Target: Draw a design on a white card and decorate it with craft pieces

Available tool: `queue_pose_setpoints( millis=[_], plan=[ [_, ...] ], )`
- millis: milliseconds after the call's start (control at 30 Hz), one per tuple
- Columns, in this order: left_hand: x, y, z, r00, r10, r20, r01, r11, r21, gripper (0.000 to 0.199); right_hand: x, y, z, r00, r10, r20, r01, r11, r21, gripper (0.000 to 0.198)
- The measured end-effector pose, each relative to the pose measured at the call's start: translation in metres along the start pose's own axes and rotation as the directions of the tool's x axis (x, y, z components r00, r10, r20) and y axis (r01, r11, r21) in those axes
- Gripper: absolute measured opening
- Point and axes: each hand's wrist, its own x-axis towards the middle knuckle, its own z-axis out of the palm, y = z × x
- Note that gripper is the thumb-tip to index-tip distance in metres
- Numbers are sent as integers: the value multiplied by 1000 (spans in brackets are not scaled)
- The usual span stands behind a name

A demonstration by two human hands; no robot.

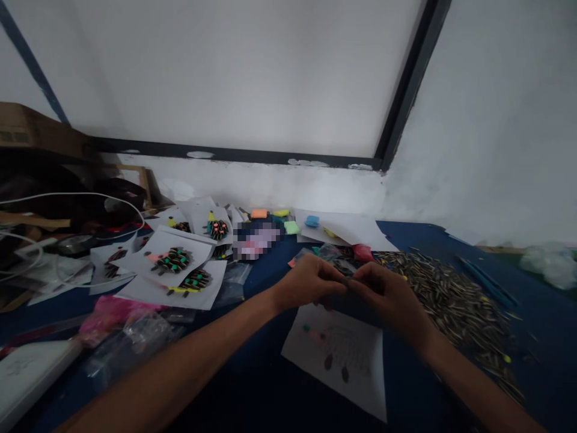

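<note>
My left hand (313, 282) and my right hand (390, 294) meet fingertip to fingertip above the table, both closed in a pinch. Something small and dark may sit between the fingertips, but it is too small and shaded to name. Just below them lies a white sheet (360, 391) with a faint pencilled animal outline. On it are a bit of green and pink clay and two dark seeds placed like feet. To the right of my right hand spreads a heap of striped sunflower seeds (446, 294).
At left are several papers bearing seed-and-clay hedgehogs (174, 260), near pink plastic (112, 316) and clear bags (144, 334). Coloured clay blocks (312, 221) lie at the back beside another sheet (360, 231). Blue tool-like items (489, 281) rest beyond the seeds. A wall (270, 186) stands behind.
</note>
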Motion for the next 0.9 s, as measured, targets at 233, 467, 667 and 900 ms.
queue_pose_setpoints(
  millis=[233,467,667,900],
  plan=[
    [2,-4,6,1000,22,-3,-22,999,27,23,1,0,-1,999,1,-34,1,999,42,23],
    [1,-3,9,999,33,-3,-33,994,103,21,1,-3,0,999,-23,-40,26,997,77,23],
    [1,-3,10,999,49,23,-52,988,144,20,1,-3,0,999,-20,25,17,993,113,21],
    [2,-6,10,990,129,49,-136,969,204,20,2,-10,-3,999,5,37,-9,995,104,19]
  ],
)
